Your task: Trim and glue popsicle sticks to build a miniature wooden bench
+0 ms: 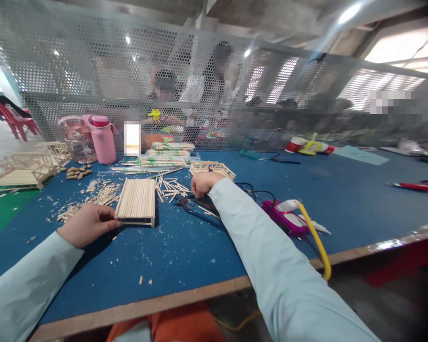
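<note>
My left hand [89, 224] pinches the lower left corner of a small platform [135, 199] built of pale wooden sticks laid side by side on a low frame. My right hand [204, 184] is closed, its fingers curled downward in front of a stick railing frame [214, 167]. Whatever those fingers grip is hidden from me. Just below that hand lie pliers [185, 203] with dark handles, partly covered by the sleeve. Short cut sticks [171, 189] are scattered between the platform and my right hand.
Wood scraps [96, 199] lie left of the platform. Behind stand a pink bottle [104, 142], a clear jug [79, 142] and bundled sticks [171, 152]. Finished stick models [21, 171] sit far left. At right lies a purple device [285, 218] with a yellow tube [316, 237]. A perforated metal screen [128, 71] closes the back.
</note>
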Available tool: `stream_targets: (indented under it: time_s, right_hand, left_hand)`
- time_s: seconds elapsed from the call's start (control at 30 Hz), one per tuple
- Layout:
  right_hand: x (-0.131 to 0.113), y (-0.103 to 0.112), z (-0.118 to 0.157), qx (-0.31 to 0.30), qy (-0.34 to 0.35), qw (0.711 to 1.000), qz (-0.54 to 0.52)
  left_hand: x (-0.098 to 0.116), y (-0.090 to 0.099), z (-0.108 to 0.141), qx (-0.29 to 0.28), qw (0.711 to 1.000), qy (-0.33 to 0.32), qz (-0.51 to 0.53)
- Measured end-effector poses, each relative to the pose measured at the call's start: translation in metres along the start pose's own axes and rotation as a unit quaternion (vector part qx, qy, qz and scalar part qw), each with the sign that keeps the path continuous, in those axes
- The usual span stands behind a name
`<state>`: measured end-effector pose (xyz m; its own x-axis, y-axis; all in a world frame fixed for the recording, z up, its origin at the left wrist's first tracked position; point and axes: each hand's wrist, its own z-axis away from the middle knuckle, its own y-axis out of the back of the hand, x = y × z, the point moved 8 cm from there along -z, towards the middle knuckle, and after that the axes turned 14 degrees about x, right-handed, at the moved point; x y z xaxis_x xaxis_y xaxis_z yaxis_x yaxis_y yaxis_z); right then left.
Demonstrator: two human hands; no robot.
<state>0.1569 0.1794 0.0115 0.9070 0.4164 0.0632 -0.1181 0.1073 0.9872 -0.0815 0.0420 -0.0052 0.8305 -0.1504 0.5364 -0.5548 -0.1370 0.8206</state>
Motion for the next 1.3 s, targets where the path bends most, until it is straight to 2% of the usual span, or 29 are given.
stream_targets:
  time_s: [0.1,0.2,0.33,0.6,0.73,0.83,1.17,1.3]
  right_hand:
    - [-0.004,0.009,-0.004,0.058,0.018,0.998,-0.026]
    - [-0.022,0.017,-0.006,0.129,0.059,0.989,-0.048]
    - [-0.054,0.008,-0.007,0.147,0.119,0.980,-0.066]
    - [-0.060,0.003,-0.007,0.226,0.077,0.971,-0.032]
    - [-0.080,-0.002,-0.004,0.219,0.090,0.971,-0.040]
    - [-0.087,-0.005,-0.005,0.210,0.072,0.974,-0.041]
    - [-0.086,-0.005,-0.005,0.214,0.024,0.976,-0.042]
    - [-0.075,0.000,-0.008,0.222,-0.003,0.972,-0.079]
  left_hand:
    - [-0.002,-0.001,0.000,0.004,1.000,-0.001,0.006]
    - [-0.003,-0.004,0.000,0.005,1.000,-0.004,0.007]
    - [-0.003,-0.006,-0.001,0.010,1.000,-0.009,-0.006]
    - [-0.005,-0.002,-0.001,0.014,1.000,-0.004,0.004]
    - [-0.002,-0.001,-0.002,0.024,1.000,-0.007,-0.004]
    - [0.000,-0.003,-0.003,0.040,0.999,-0.005,-0.015]
    - [-0.002,-0.005,-0.006,0.098,0.995,0.013,-0.019]
    - [0.000,-0.004,-0.005,0.106,0.994,0.015,0.015]
